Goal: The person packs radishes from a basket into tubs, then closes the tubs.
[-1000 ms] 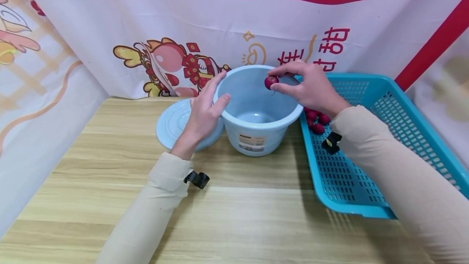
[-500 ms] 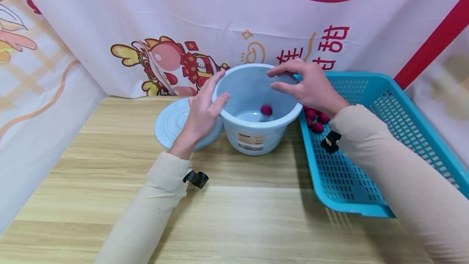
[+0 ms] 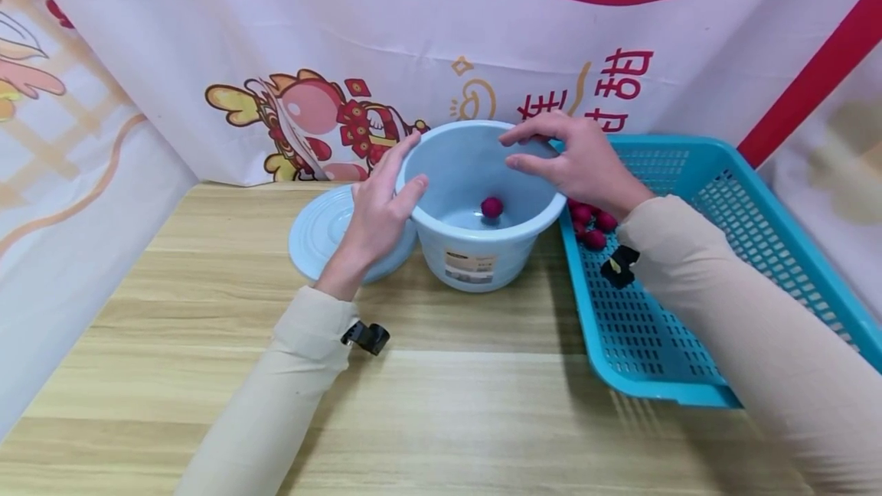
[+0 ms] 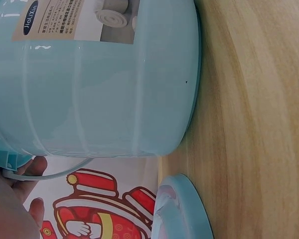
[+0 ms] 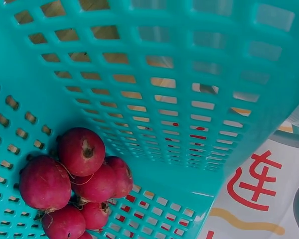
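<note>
A light blue plastic bucket (image 3: 475,262) with a label stands upright on the table. My left hand (image 3: 379,209) holds its left rim, the thumb over the edge; in the left wrist view the fingers (image 4: 37,167) are beside the bucket's thin handle (image 4: 60,174). One red radish (image 3: 491,207) lies inside on the bottom. Over the bucket's right rim is my right hand (image 3: 579,163), thumb and fingers apart with nothing between them. Several more radishes (image 5: 84,152) sit in a corner of the turquoise basket (image 3: 586,327), below the right wrist.
The bucket's round light blue lid (image 3: 313,232) lies on the wooden table (image 3: 441,412), left of the bucket and partly behind the left hand. Close behind hangs a printed white and red cloth (image 3: 386,44). The slotted basket takes up the right side.
The right hand has let go of the radish it pinched above the bucket. That radish dropped and now lies on the bottom. Both hands have stayed nearly in place.
</note>
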The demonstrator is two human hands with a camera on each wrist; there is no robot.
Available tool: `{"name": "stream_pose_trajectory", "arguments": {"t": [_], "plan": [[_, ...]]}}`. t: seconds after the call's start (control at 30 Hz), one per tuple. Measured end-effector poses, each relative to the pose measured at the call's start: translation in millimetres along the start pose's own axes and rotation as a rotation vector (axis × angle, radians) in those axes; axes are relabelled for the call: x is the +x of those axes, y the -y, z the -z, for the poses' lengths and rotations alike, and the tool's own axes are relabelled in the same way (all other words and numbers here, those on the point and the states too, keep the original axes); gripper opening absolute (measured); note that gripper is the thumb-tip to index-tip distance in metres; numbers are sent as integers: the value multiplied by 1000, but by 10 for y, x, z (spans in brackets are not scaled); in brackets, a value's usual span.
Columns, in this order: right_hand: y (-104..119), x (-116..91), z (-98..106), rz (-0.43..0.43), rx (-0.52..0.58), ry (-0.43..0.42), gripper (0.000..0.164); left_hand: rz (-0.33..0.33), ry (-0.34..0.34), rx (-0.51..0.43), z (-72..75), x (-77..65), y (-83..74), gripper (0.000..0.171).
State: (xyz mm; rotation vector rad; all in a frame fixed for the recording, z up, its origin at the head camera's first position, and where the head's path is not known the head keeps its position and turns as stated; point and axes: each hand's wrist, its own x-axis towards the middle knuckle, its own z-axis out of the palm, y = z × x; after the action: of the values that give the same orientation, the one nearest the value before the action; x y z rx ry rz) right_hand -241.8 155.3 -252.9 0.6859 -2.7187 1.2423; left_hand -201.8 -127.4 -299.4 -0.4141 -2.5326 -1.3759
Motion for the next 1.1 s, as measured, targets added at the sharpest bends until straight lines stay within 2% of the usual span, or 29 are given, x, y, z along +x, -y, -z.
{"name": "stream_pose_trajectory", "arguments": {"t": [0.17,0.43,0.63,0.8,0.93,1.1], "plan": [[38,5,51,-15,-1,17,38,-1,-2,-1,10,-2,-6,67],[-4,-13,268,-95,130,13,44,0,1,-2,16,4,-6,67],[-223,-99,476,-195,142,-25,57,3,1,-11,1,-2,-14,67],[-435,-172,633,-304,118,-18,60,3,3,-11,-8,1,-6,67],[-606,-225,724,-380,54,21,61,2,5,-9,-14,4,7,67],[-824,-300,750,-446,-11,109,64,1,2,-11,-18,5,9,67]]}}
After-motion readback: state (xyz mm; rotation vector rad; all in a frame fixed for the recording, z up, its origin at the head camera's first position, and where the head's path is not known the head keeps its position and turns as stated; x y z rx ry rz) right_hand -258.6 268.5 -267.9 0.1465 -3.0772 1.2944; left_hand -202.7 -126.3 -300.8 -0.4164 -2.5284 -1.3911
